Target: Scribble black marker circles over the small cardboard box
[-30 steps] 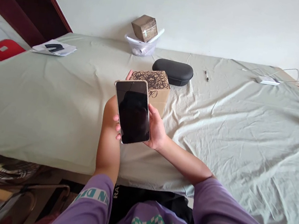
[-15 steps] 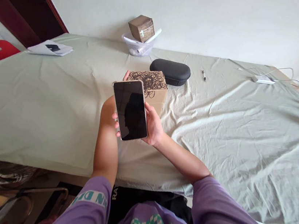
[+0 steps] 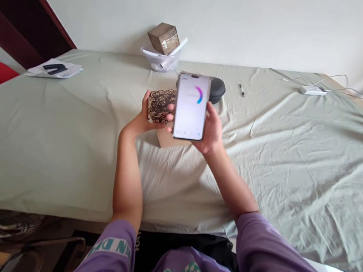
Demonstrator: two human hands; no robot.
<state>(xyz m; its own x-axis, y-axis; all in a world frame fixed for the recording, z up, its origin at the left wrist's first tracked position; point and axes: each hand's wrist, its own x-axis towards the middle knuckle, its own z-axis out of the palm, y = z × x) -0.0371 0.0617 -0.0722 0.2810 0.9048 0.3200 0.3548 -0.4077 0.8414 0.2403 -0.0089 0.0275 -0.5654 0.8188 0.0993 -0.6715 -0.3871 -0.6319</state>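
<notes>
My right hand [image 3: 213, 130] is closed around a smartphone [image 3: 190, 115], its fingertips curling over the left edge. The phone's screen is lit white with a purple-to-blue arc on it. Behind and left of the phone, my left hand [image 3: 141, 119] grips the left side of a cardboard box [image 3: 161, 102], thumb along its near side. Black scribbles cover the box's top, and the phone hides its right part. A black hard case [image 3: 218, 90] lies just beyond, partly behind the phone.
Against the wall stands a clear plastic bowl [image 3: 162, 63] with a smaller taped box [image 3: 164, 38] in it. A pen [image 3: 242, 89] and a white power strip [image 3: 313, 90] lie to the right. Papers [image 3: 54, 70] with a black object rest at left on the cloth-covered table [image 3: 76, 149].
The phone's screen has gone from black to lit. My right hand has moved the phone up and right, more upright. My left hand and the box's scribbled top show more fully now.
</notes>
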